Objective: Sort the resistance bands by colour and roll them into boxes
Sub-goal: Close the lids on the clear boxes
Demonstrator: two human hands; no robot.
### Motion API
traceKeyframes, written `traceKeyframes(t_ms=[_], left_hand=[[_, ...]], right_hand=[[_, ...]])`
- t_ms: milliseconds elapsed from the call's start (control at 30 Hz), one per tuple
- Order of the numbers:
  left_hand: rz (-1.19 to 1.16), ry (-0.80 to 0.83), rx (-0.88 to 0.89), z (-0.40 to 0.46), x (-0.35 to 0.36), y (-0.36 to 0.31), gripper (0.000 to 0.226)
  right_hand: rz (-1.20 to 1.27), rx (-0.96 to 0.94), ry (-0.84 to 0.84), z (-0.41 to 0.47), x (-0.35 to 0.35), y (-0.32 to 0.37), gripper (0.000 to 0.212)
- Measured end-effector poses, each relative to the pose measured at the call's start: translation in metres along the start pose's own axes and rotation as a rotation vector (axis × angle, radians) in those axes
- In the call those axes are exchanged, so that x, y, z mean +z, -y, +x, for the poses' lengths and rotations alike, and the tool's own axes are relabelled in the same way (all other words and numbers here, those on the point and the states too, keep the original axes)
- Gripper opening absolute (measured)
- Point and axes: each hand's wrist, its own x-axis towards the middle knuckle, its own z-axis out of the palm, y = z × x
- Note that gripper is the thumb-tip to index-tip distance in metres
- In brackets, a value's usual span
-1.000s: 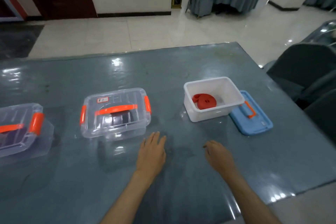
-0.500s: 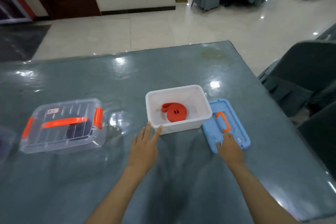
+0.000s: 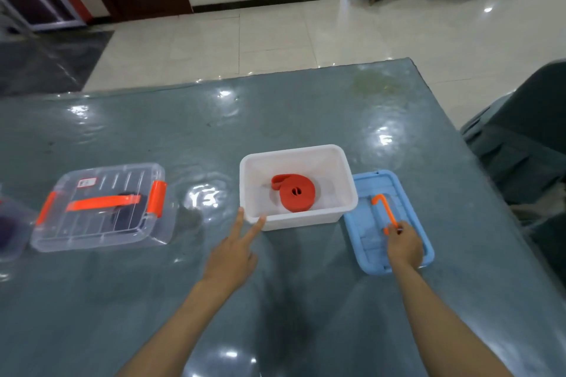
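A rolled red resistance band (image 3: pixel 296 195) lies inside an open white box (image 3: pixel 347 190) at the table's middle. Two straight fingers of my left hand (image 3: pixel 234 254) touch the box's near left corner. To the right of the box lies its blue lid (image 3: pixel 366 239) with an orange handle (image 3: pixel 384 208). My right hand (image 3: pixel 402 246) rests on the lid and pinches the near end of that handle. A closed clear box (image 3: pixel 101 208) with orange clasps, holding a dark rolled band, stands to the left.
Part of another clear box (image 3: pixel 10 229) shows at the far left edge. A grey-covered chair (image 3: pixel 526 138) stands beyond the table's right edge. The grey-blue table (image 3: pixel 275 113) has a glossy cover.
The view has swung right. My left hand moved from the bare table to the white box's corner. My right hand reached onto the blue lid and took hold of its orange handle.
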Motion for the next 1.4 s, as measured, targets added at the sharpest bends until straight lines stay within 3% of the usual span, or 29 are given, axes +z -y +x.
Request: traceKeyframes(t_ms=[200, 367, 500, 600, 900, 1067, 1200, 1267, 1333, 1400], left_hand=[[-0.072, -0.040, 0.022, -0.002, 0.008, 0.001, 0.097], [-0.115, -0.115, 0.035, 0.000, 0.015, 0.004, 0.089], [-0.249, -0.229, 0.059, 0.003, 0.016, 0.006, 0.086], [-0.434, -0.306, 0.043, 0.011, 0.010, 0.008, 0.070], [-0.988, -0.304, -0.253, 0.057, -0.010, -0.008, 0.060], [-1.011, -0.342, -0.240, 0.072, -0.007, -0.008, 0.036], [-0.976, -0.372, -0.217, 0.082, 0.001, -0.001, 0.019], [-0.912, -0.407, -0.194, 0.085, 0.005, 0.002, 0.027], [-0.832, -0.421, -0.149, 0.086, 0.010, 0.006, 0.049], [-0.758, -0.391, -0.124, 0.087, 0.014, 0.010, 0.056]], right_hand=[[0.138, 0.024, -0.155, 0.014, -0.009, 0.002, 0.025], [0.307, -0.126, -0.223, 0.028, -0.023, 0.032, 0.023], [0.329, -0.371, -0.140, 0.028, -0.027, 0.074, 0.012], [0.232, -0.570, -0.055, 0.021, -0.023, 0.106, 0.010], [-0.060, -0.993, 0.175, -0.020, 0.017, 0.153, 0.005], [-0.083, -1.030, 0.076, -0.028, 0.035, 0.152, 0.006], [-0.033, -1.027, 0.125, -0.020, 0.039, 0.147, 0.020], [-0.049, -1.046, 0.066, -0.019, 0.039, 0.145, 0.028], [-0.108, -1.007, -0.069, -0.021, 0.041, 0.142, 0.038], [-0.090, -0.814, -0.114, -0.022, 0.043, 0.135, 0.049]])
